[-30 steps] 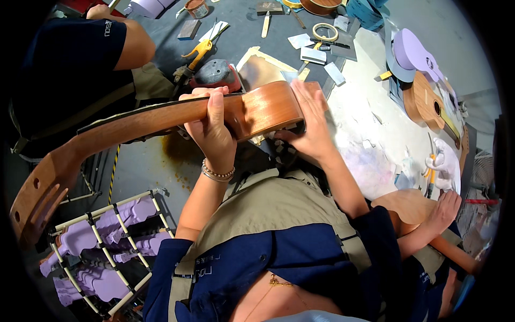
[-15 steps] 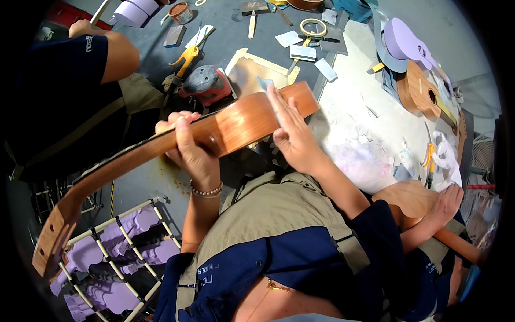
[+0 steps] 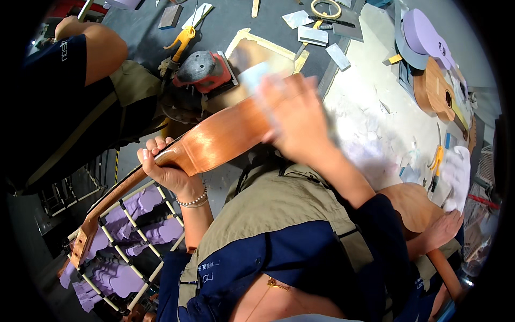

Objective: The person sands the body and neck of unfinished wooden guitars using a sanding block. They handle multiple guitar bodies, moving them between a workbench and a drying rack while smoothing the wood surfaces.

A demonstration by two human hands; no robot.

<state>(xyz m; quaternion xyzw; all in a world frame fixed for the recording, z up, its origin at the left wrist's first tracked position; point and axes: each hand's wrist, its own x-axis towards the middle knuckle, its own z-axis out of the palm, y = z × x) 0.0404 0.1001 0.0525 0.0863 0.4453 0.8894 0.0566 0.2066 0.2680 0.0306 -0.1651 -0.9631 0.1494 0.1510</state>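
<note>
This is an instrument workshop, with a red-and-black power sander [image 3: 201, 71], racked lilac guitar-shaped bodies [image 3: 124, 281] and a cluttered workbench [image 3: 225, 26].

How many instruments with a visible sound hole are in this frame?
2: a lilac instrument at upper right, and a wooden instrument just below it in the picture. Other sound holes may be hidden; the held instrument shows none from this angle.

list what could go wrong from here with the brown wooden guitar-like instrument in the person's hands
The brown wooden guitar-like instrument might twist, since the left hand grips it at the neck end.

Its curved side could knock the red and black sander, which looks close in this view.

The pale blue flat piece at the blurred right hand might rub the surface unevenly.
</note>
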